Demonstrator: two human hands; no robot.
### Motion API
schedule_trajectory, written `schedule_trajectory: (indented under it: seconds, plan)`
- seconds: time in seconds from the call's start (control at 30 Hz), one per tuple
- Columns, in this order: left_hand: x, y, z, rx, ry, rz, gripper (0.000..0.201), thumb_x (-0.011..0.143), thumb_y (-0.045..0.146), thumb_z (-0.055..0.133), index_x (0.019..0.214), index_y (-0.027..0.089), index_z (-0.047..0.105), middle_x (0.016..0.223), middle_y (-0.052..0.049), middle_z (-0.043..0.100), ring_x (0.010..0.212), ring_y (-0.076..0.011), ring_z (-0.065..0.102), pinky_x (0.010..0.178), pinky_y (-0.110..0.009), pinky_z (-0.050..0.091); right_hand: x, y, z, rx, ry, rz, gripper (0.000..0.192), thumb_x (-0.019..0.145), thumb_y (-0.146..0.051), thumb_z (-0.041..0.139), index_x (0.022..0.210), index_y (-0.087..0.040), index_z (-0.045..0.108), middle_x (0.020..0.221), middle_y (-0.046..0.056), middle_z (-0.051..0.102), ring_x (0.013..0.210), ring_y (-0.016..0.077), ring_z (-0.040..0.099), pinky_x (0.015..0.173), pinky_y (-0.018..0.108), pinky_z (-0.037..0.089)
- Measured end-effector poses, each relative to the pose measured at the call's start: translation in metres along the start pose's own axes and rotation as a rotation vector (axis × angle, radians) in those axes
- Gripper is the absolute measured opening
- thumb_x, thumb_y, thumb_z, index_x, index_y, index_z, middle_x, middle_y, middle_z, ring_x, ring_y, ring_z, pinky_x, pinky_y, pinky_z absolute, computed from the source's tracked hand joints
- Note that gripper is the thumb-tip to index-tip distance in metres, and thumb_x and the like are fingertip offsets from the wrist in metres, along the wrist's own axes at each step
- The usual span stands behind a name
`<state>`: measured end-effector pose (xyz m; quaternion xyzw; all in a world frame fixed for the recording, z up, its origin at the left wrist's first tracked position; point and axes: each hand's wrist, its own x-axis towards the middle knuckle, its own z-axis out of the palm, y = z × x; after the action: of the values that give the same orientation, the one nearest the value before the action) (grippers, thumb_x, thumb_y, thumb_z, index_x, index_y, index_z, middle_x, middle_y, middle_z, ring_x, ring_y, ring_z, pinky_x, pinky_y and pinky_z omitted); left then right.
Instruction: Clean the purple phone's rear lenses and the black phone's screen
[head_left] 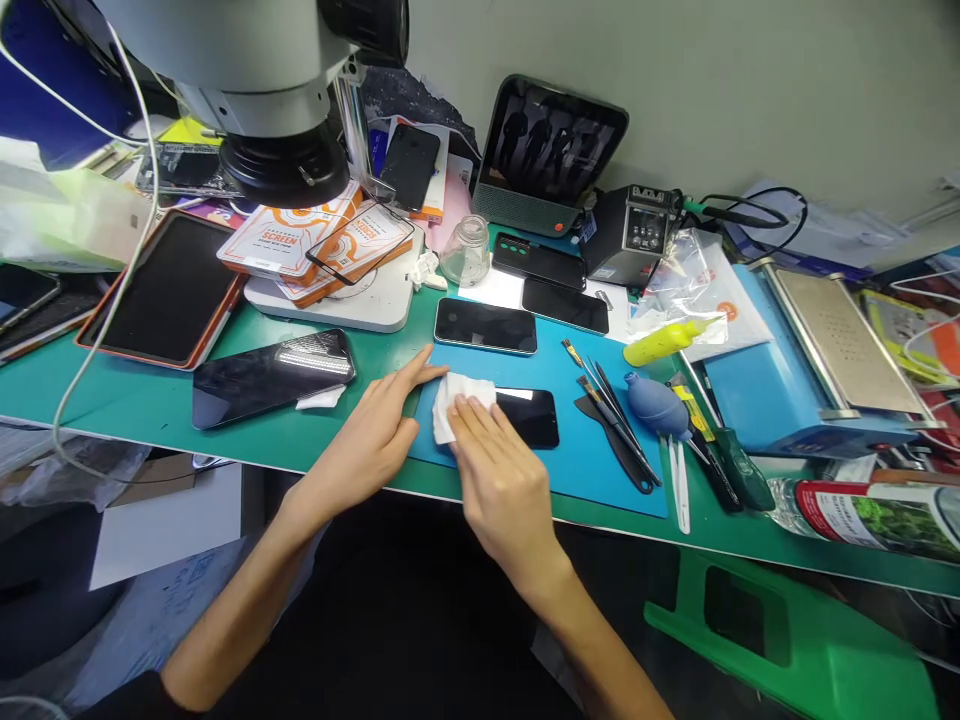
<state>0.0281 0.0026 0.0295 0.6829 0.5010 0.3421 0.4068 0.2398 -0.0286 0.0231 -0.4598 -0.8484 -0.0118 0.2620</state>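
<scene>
At a crowded repair desk [225, 420] covered in green matting, a person's right hand [499, 470] presses a folded white wipe [454, 400] flat against the near end of a black glass-fronted smartphone [534, 418], which lies face up on a blue rubber work mat [592, 460] near the desk's front edge. The right fingers are stretched out and laid over the cloth rather than closed round it, a flat pressing hold that suits rubbing a screen. The left hand [375, 440] rests just beside the phone's left end, fingers extended and released, its index fingertip touching the corner of the wipe and the mat's edge, apparently to steady the handset so it does not slide.

A second dark smartphone [486, 326] lies apart at the mat's far edge. A fan of thin brushes and black prying tools [615, 425], a blue rubber air-blower bulb [654, 405] and white tweezers [681, 490] sit to the right, within easy reach of the working hand. To the left lie a dark tablet in an orange case [161, 290] and orange-and-white screen-protector boxes [289, 235] under a grey microscope head [277, 90].
</scene>
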Motion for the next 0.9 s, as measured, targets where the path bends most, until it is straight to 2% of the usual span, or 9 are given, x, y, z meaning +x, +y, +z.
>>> schedule_trajectory:
  seconds: [0.1, 0.2, 0.37, 0.47, 0.57, 0.67, 0.9]
  plan:
    - [0.0, 0.002, 0.0, -0.026, 0.017, -0.019, 0.064, 0.112, 0.053, 0.058, 0.167, 0.027, 0.041, 0.162, -0.015, 0.056, 0.156, -0.0365, 0.048, 0.134, -0.071, 0.029, -0.007, 0.021, -0.011, -0.034, 0.031, 0.056, 0.042, 0.106, -0.031, 0.072, 0.146, -0.02, 0.064, 0.151, 0.013, 0.065, 0.135, 0.0289, 0.068, 0.114, 0.055, 0.061]
    - [0.0, 0.001, 0.0, -0.064, 0.045, -0.023, 0.065, 0.11, 0.053, 0.062, 0.167, 0.028, 0.042, 0.16, -0.015, 0.058, 0.154, -0.0364, 0.051, 0.133, -0.07, 0.033, -0.004, 0.031, -0.01, -0.068, 0.06, 0.1, 0.043, 0.106, -0.033, 0.072, 0.146, -0.02, 0.064, 0.151, 0.013, 0.065, 0.135, 0.0294, 0.067, 0.114, 0.056, 0.06]
    - [-0.005, -0.009, -0.001, -0.176, 0.222, -0.028, 0.059, 0.111, 0.057, 0.058, 0.16, 0.024, 0.051, 0.149, -0.014, 0.065, 0.141, -0.0329, 0.062, 0.125, -0.064, 0.046, 0.02, 0.003, 0.014, -0.052, 0.026, 0.06, 0.039, 0.106, -0.031, 0.073, 0.143, -0.021, 0.066, 0.152, 0.013, 0.064, 0.135, 0.0285, 0.067, 0.114, 0.054, 0.061]
    - [-0.008, -0.013, -0.004, -0.215, 0.307, -0.045, 0.056, 0.111, 0.06, 0.058, 0.15, 0.021, 0.059, 0.138, -0.013, 0.07, 0.131, -0.0305, 0.068, 0.118, -0.06, 0.053, 0.023, -0.008, 0.014, -0.037, -0.013, 0.008, 0.039, 0.105, -0.028, 0.073, 0.143, -0.02, 0.066, 0.153, 0.013, 0.064, 0.136, 0.0285, 0.067, 0.114, 0.053, 0.062]
    - [-0.008, -0.012, -0.006, -0.212, 0.274, -0.066, 0.052, 0.11, 0.06, 0.059, 0.142, 0.02, 0.065, 0.131, -0.011, 0.073, 0.122, -0.0279, 0.071, 0.116, -0.058, 0.054, 0.01, -0.009, 0.0, -0.036, -0.041, -0.054, 0.039, 0.105, -0.024, 0.073, 0.143, -0.02, 0.066, 0.153, 0.012, 0.064, 0.136, 0.028, 0.068, 0.113, 0.052, 0.062]
    - [-0.006, -0.009, -0.006, -0.174, 0.217, -0.075, 0.047, 0.11, 0.058, 0.061, 0.138, 0.02, 0.068, 0.131, -0.011, 0.074, 0.125, -0.028, 0.07, 0.119, -0.059, 0.052, -0.003, -0.007, -0.012, -0.045, -0.063, -0.108, 0.038, 0.104, -0.022, 0.073, 0.142, -0.019, 0.067, 0.153, 0.013, 0.064, 0.135, 0.0277, 0.068, 0.112, 0.051, 0.063]
    - [-0.006, -0.008, -0.004, -0.145, 0.228, -0.064, 0.049, 0.11, 0.058, 0.061, 0.141, 0.02, 0.066, 0.133, -0.011, 0.073, 0.126, -0.0283, 0.07, 0.119, -0.059, 0.053, 0.018, -0.006, 0.008, -0.085, -0.057, -0.1, 0.038, 0.105, -0.026, 0.074, 0.142, -0.02, 0.067, 0.155, 0.013, 0.063, 0.138, 0.0287, 0.066, 0.115, 0.053, 0.061]
